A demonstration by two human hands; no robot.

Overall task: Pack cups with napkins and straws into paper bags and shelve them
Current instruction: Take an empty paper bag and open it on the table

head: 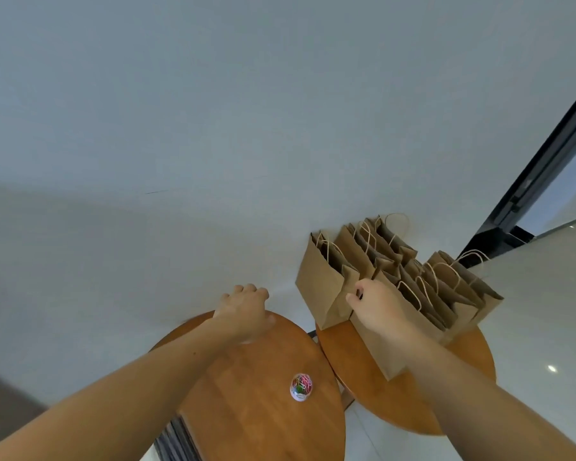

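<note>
Seen from my remote feed: two round wooden tables stand side by side against a plain pale wall [213, 128], their rims nearly touching. On the right table [343, 359] a cluster of brown paper bags [323, 284] stands upright and open-mouthed, twine handles sticking up, the far ones just beside the wall. The right hand [376, 307] reaches in over the near bags, thumb and fingers pinched together on the top edge of one bag at the near-left of the cluster; exactly which bag's edge I cannot tell. The left hand [246, 311] hangs over the far rim of the left table [253, 420], slightly blurred, fingers curled in together with nothing visible in them. Nearer me on that table sits a small clear tub of coloured paper clips [301, 387], well apart from both hands. A dark door frame [546, 168] slants up at the right, above a glossy white floor [546, 327] catching ceiling lights.
</note>
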